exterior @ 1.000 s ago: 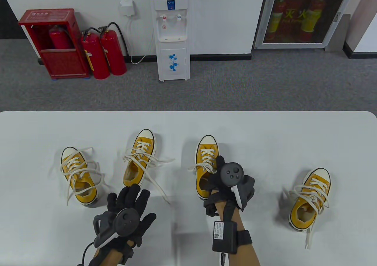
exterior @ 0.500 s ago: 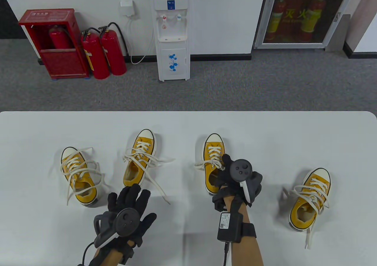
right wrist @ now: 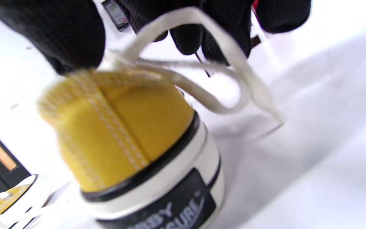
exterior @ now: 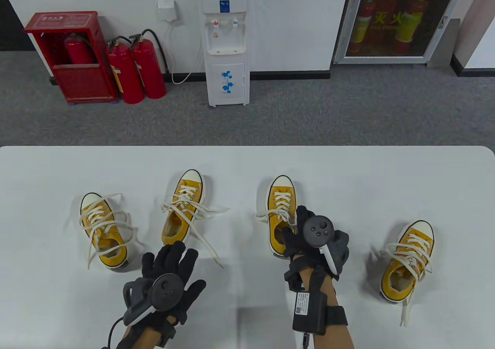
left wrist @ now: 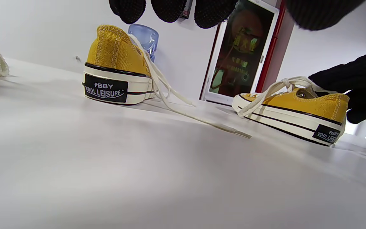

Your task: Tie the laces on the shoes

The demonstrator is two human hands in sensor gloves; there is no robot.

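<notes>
Table view, item one: four yellow shoes in a loose row on the white table [exterior: 348, 163], toes pointing away from us, so each heel and lace end faces our hands.

Item two: third shoe [exterior: 281, 209], counting from our left, the one in hand. Our right hand [exterior: 315, 235] lies over its heel end. In the right wrist view our fingers [right wrist: 75, 41] curl over the collar, with a loop of the cream lace [right wrist: 227, 57] arching just under them. We judge the grip is there to steady and square the shoe before tying. Whether the lace itself is pinched we cannot tell; that view is blurred.

Item three: left hand [exterior: 170, 271], flat on the table near the heel of the second shoe [exterior: 185, 206], fingers straight and spread, holding nothing. We take it as waiting its turn.

Item four: first shoe [exterior: 102, 229] and fourth shoe [exterior: 408, 260], well apart at either end, laces trailing loose onto the table. No bow shows on any shoe; we judge the tying has barely begun.
</notes>
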